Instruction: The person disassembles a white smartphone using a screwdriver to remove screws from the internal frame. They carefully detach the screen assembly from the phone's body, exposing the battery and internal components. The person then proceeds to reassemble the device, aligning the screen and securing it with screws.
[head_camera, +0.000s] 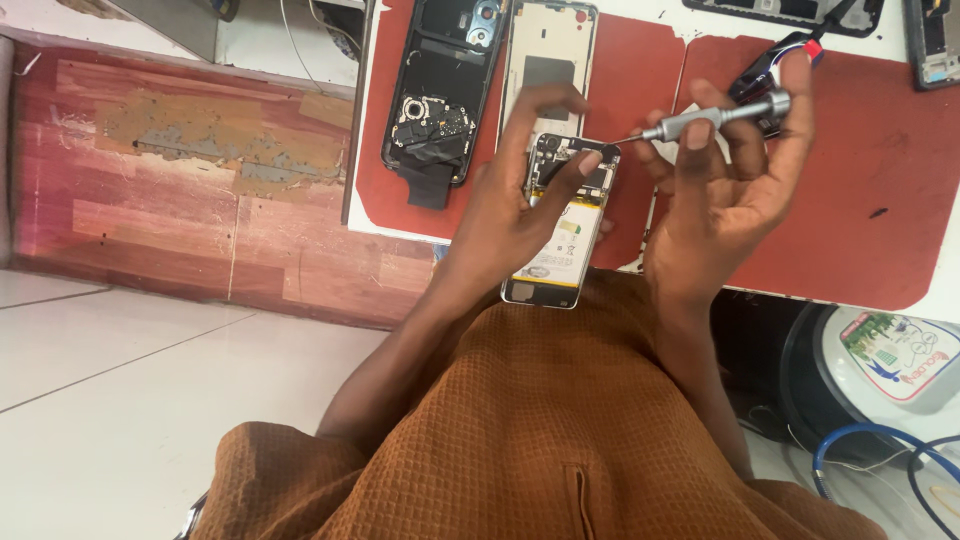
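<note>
Over the red mat (860, 190) | left hand (520, 195) grips opened phone (560, 225) | right hand (725, 185) pinches screwdriver (715, 118), tip seemingly touching phone's top

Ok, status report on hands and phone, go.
Left hand gripping opened phone. Right hand holding screwdriver, tip at phone's top end. Nothing in the way.

Brushed-metal screwdriver (715, 117) — matt red mat (850, 200), waffle-weave cloth (540, 420).
</note>
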